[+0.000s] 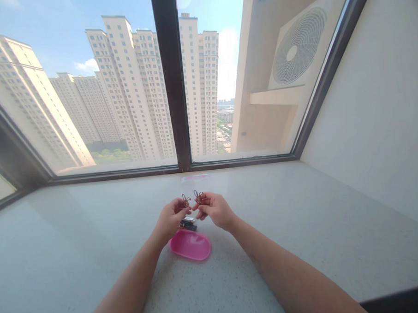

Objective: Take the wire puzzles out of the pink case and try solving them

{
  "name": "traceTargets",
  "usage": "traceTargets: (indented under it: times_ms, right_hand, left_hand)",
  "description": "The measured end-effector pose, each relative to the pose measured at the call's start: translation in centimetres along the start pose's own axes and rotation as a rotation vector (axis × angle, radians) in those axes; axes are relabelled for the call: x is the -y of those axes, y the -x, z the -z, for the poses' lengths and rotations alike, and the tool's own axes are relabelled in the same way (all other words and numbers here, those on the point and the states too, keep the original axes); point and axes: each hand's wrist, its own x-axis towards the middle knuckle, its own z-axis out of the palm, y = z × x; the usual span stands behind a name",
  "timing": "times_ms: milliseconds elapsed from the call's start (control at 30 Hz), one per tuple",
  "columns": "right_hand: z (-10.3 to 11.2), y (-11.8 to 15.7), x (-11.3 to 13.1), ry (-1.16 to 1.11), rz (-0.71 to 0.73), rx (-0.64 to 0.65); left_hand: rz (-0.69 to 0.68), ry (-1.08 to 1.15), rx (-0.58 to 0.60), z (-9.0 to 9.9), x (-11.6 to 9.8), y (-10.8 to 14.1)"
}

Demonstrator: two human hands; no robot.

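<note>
My left hand pinches a small brown looped piece between thumb and fingers, its thin loops pointing up. A similar brown looped piece is pinched in my right hand. The two pieces are held close together but apart, above the pale speckled sill. They are too small to tell their exact kind. Just below the hands lies a little pile of dark and silvery items, partly hidden by my left hand. An oblong pink dish sits nearer to me, with nothing visible in it.
A flat clear item with a pink strip lies beyond my hands, close to the window frame. To the right rises a white wall. The speckled sill spreads around the dish. Tall buildings and an air-conditioner unit are outside the glass.
</note>
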Motion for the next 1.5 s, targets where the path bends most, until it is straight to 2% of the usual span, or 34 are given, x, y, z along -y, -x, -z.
traceTargets:
  times_ms: [233,467,800,1033,1267,1500]
  right_hand:
    - [0.0,0.3,-1.1,0.163,0.098,-0.045]
    - [-0.3,0.6,-1.7,0.233,0.153,-0.05]
    - [-0.3,0.7,-1.3,0.21,0.144,-0.051]
    - [-0.3,0.7,-1.3,0.192,0.123,-0.038]
    - [-0.3,0.7,-0.9,0.092,0.085,0.01]
    - [-0.3,0.7,0.2,0.001,0.066,-0.013]
  left_hand:
    - [0.011,0.013,0.019,-0.1,0.2,-0.2]
    - [-0.058,0.018,0.005,-0.1,0.7,-0.4]
    - [-0.017,0.057,0.033,0.0,0.8,-0.4]
    - [-0.047,0.033,0.003,0.3,0.7,-0.5]
    - [-0.043,0.015,-0.009,0.3,0.3,-0.3]
    - [-0.04,0.003,-0.014,0.2,0.0,-0.2]
